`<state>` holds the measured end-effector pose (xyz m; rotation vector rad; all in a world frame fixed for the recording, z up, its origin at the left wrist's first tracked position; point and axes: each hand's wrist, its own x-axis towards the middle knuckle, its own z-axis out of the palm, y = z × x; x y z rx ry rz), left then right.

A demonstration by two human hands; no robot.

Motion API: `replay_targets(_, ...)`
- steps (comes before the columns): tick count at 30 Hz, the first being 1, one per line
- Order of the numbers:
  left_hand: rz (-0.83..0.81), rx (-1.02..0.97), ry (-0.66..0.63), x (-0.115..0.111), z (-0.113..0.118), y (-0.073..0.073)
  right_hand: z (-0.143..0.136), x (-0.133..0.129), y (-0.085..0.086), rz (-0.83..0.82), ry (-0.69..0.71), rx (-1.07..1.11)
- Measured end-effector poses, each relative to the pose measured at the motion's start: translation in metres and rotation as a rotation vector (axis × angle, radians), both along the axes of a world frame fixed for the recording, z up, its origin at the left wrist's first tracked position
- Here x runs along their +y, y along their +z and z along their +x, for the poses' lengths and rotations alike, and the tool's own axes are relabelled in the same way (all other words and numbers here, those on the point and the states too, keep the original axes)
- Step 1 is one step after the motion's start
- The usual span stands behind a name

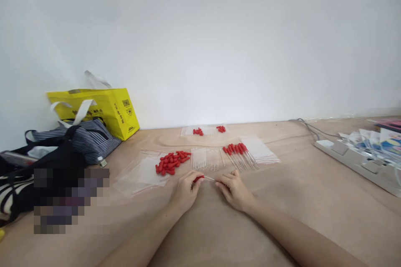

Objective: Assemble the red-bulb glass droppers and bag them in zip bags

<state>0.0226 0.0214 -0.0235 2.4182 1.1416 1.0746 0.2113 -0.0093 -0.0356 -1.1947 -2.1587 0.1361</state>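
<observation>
My left hand (187, 187) pinches a red bulb-shaped handle (199, 179), most of it covered by the fingers. A thin pale rod (209, 178) runs from that handle to my right hand (234, 187), whose fingertips close on its other end. Just beyond my left hand lies a pile of loose red handles (171, 162) on clear plastic bags. A row of thin rods (204, 159) lies on a plastic bag in front of both hands. Beyond my right hand, several rods with red handles fitted (239, 154) lie side by side, partly on another bag (261, 151).
Near the wall, another bag (209, 130) carries two small clusters of red pieces. At left stand a yellow bag (117, 112), a striped bag (94, 139) and a black bag (67, 158). A white power strip (354, 164) and printed packets (372, 139) are at right.
</observation>
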Motion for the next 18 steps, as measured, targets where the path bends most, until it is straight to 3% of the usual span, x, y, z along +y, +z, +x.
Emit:
replay_targets(10, 0.054, 0.092, -0.079, -0.007, -0.001, 0.005, 0.012, 0.002, 0.007, 0.166, 0.063, -0.116)
replay_targets(18, 0.021, 0.035, -0.027, -0.007, 0.0, 0.005, 0.006, -0.004, 0.008, 0.25, 0.016, -0.112)
